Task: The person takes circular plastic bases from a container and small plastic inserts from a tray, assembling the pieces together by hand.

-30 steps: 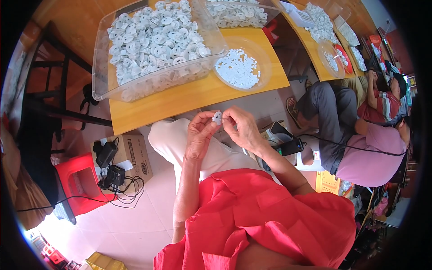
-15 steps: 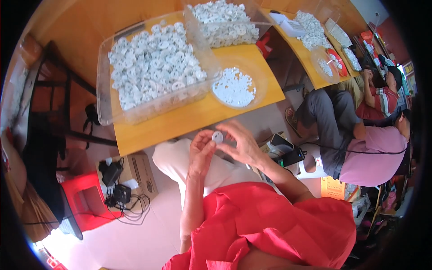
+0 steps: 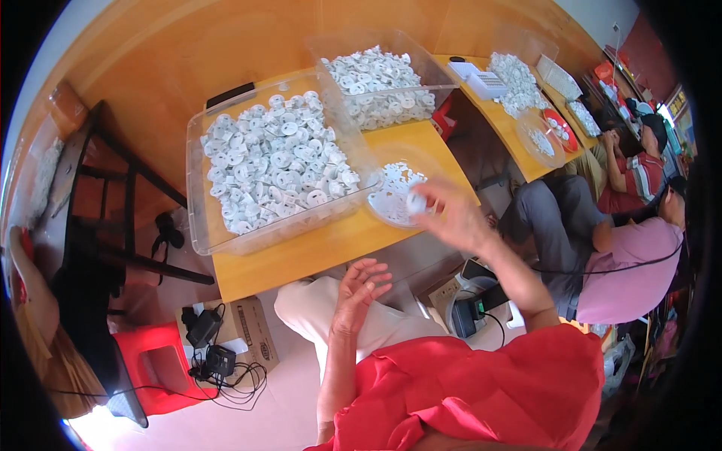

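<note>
In my right hand [image 3: 460, 218] a small round white plastic part [image 3: 416, 202] is pinched between thumb and fingers, slightly blurred. This hand is over the front edge of the clear round dish [image 3: 433, 167], which holds many tiny white pieces [image 3: 391, 188]. Below the table edge, above my lap, my left hand [image 3: 359, 292] is loosely curled with its fingers apart, and nothing shows in it. Behind them, a large clear bin [image 3: 289, 226] is heaped with round white plastic parts [image 3: 278, 161].
A second clear bin [image 3: 445, 89] of white parts stands farther back. To the left are a dark chair frame [image 3: 135, 169], a red stool [image 3: 135, 368] and a cardboard box [image 3: 252, 331] with black adapters [image 3: 219, 361]. A seated person in pink [image 3: 632, 270] is at the right.
My right hand has moved away from the left toward the dish, carrying the round white part. My left hand has let go of it and loosened. The view has shifted slightly.
</note>
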Demonstrator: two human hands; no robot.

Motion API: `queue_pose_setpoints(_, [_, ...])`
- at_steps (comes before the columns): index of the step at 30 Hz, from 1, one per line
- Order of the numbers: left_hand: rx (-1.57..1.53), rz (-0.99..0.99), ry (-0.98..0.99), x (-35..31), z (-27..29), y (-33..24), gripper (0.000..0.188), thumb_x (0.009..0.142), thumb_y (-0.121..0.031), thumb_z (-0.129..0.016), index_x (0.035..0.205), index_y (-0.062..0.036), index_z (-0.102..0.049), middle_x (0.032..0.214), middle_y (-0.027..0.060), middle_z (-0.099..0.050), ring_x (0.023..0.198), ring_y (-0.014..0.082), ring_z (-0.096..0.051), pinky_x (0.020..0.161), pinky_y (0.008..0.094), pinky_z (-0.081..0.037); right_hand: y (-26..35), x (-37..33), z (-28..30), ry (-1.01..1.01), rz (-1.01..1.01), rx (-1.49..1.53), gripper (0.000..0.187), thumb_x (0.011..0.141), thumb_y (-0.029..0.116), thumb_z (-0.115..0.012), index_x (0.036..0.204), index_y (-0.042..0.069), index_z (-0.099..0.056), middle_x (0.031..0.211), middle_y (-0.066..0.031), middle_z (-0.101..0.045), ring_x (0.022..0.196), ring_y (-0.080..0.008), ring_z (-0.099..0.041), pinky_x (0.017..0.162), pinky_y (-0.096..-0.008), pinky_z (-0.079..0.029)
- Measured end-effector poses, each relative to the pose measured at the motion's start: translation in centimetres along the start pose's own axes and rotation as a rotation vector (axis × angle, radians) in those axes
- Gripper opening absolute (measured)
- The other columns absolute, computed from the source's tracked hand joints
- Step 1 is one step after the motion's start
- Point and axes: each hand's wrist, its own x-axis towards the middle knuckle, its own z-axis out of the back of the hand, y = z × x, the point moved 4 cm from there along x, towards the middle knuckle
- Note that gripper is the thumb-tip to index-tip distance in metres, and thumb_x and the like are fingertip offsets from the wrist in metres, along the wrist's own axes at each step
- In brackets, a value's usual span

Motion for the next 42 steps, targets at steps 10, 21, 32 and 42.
queue_pose_setpoints(10, [0.005, -0.005, -0.005, -0.3, 0.0, 0.2, 0.042, 0.081, -0.010, -0.061, 0.119, -0.0036, -0.044, 0.114, 0.0135, -0.054, 0.101, 0.0235, -0.056, 0.087, 0.0345, -0.048, -2.8, 18.1, 3.7, -0.407, 0.266, -0.288, 0.032, 0.077, 0.025, -0.066, 0.098, 0.002, -0.060, 0.080, -0.0104, -0.058, 0.063, -0.0207, -0.055, 0.059, -0.0328, -0.045])
queue_pose_setpoints(21, [-0.008, 0.005, 0.000, 0.1, 0.1, -0.1, 0.041, 0.082, -0.010, -0.061, 0.119, -0.0038, -0.045, 0.113, 0.0130, -0.055, 0.100, 0.0227, -0.056, 0.086, 0.0341, -0.047, 1.7, 16.3, -10.8, 0.523, 0.404, -0.234, 0.019, 0.068, 0.012, -0.063, 0.085, 0.004, -0.064, 0.083, -0.0137, -0.063, 0.079, -0.0308, -0.060, 0.071, -0.0376, -0.048])
queue_pose_setpoints(32, [0.005, 0.023, -0.010, 0.1, 0.1, 0.0, 0.039, 0.082, -0.009, -0.061, 0.118, -0.0049, -0.046, 0.113, 0.0104, -0.055, 0.099, 0.0203, -0.056, 0.087, 0.0336, -0.046, 1.1, 15.1, -11.9, 0.769, 0.299, -0.209, 0.018, 0.064, 0.014, -0.067, 0.079, 0.005, -0.065, 0.081, -0.0096, -0.064, 0.085, -0.0271, -0.059, 0.071, -0.0375, -0.047])
queue_pose_setpoints(42, [0.021, 0.018, -0.006, 0.2, 0.3, 0.4, 0.040, 0.082, -0.008, -0.060, 0.119, -0.0048, -0.045, 0.114, 0.0115, -0.055, 0.099, 0.0205, -0.056, 0.086, 0.0330, -0.047, 1.7, 14.7, -10.9, 0.611, 0.304, -0.164, 0.014, 0.072, 0.007, -0.062, 0.085, 0.002, -0.064, 0.082, -0.0126, -0.062, 0.072, -0.0287, -0.059, 0.069, -0.0360, -0.047])
